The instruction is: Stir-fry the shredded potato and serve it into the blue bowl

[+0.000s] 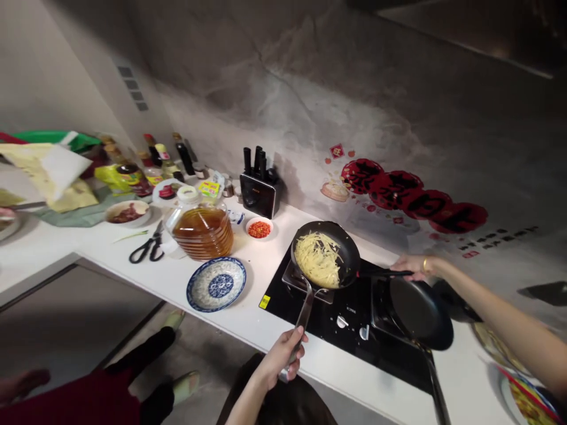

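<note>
My left hand (pixel 286 357) is closed around the handle of a metal spatula (pixel 305 307), whose head reaches the near rim of a black frying pan (pixel 349 251). Pale shredded strips, which look like potato (pixel 318 257), fill the left part of the pan. The pan sits over the left burner, tilted toward the left. On the right, my right hand (pixel 414 267) grips the pan's black handle; a gold bangle circles that wrist. A blue-and-white plate (pixel 217 284) stands on the counter left of the black hob (pixel 328 319).
A second frying pan (pixel 420 313) rests on the right burner. Leftward are a large oil jug (pixel 201 230), scissors (pixel 148 247), a bowl of chopped red chilli (pixel 259 229), a bowl of meat (pixel 127 213) and a knife block (pixel 260 192). Another person's red clothing (pixel 75 398) shows at lower left.
</note>
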Demonstrator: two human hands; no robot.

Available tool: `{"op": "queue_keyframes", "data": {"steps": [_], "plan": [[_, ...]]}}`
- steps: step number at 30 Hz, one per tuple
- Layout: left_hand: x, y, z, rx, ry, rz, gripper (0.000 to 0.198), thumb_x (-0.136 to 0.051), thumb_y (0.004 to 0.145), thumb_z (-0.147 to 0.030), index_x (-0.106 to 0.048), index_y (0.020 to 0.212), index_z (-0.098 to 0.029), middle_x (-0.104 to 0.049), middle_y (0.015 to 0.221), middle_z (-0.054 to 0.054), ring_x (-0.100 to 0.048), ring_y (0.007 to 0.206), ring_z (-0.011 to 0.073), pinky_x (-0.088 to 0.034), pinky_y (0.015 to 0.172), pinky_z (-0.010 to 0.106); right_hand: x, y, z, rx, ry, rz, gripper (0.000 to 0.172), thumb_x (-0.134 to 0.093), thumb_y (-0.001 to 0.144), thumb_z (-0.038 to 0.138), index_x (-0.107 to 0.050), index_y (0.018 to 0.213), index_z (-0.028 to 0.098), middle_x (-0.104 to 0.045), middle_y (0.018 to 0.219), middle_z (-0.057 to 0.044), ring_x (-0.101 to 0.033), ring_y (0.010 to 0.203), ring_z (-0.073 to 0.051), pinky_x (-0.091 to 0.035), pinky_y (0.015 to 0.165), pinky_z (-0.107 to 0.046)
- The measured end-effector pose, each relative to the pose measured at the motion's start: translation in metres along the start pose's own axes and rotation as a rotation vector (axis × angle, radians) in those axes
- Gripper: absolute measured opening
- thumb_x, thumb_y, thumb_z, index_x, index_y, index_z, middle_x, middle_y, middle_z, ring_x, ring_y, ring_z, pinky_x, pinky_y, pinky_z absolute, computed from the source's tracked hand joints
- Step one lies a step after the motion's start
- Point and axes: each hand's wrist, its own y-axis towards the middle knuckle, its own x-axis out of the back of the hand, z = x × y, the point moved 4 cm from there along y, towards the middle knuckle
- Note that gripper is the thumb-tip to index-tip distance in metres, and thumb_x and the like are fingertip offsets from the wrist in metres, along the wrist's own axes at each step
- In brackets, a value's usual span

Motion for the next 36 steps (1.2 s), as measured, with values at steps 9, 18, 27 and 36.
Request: {"op": "queue_keyframes", "data": {"steps": [9,18,27,36], "plan": [[0.002,0.002,0.000,-0.054,0.026,-0.019,0.056,-0.051,0.072,-0.072,-0.051,0.084,-0.017,-0.045,0.052,-0.008,-0.033,0.028,0.0038,-0.022,0.027,0.018,-0.139,0.016,-0.027,0.021,0.723,0.231,0.027,-0.057,0.084,0.039,-0.059,0.094,0.015,-0.044,0.049,0.008,-0.020,0.029,0.001,-0.011,0.026,-0.010],[0.004,0.000,-0.001,-0.078,0.067,-0.052,0.059,-0.051,0.070,-0.074,-0.054,0.084,-0.016,-0.046,0.054,-0.008,-0.032,0.027,0.0033,-0.022,0.027,0.018,-0.198,-0.017,-0.048,0.187,0.934,-0.017,0.044,-0.067,0.066,0.057,-0.053,0.078,0.017,-0.044,0.049,0.009,-0.020,0.030,0.001,-0.010,0.028,-0.013],[0.008,0.005,0.006,-0.090,0.061,-0.058,0.058,-0.052,0.071,-0.072,-0.054,0.086,-0.016,-0.046,0.054,-0.007,-0.033,0.027,0.0036,-0.023,0.027,0.018,-0.206,-0.019,-0.037,0.208,0.213,-0.632,0.058,-0.036,0.086,0.053,-0.055,0.126,0.016,-0.066,0.074,-0.005,-0.064,0.066,-0.019,-0.048,0.060,-0.029],[0.008,0.004,0.004,-0.060,0.026,-0.057,0.058,-0.053,0.070,-0.073,-0.053,0.083,-0.017,-0.047,0.054,-0.006,-0.035,0.028,0.0045,-0.023,0.028,0.018,-0.196,-0.003,0.048,0.286,-0.408,-0.633,0.046,-0.030,0.094,0.027,-0.050,0.133,0.017,-0.064,0.110,-0.014,-0.068,0.083,-0.020,-0.050,0.069,-0.029]]}}
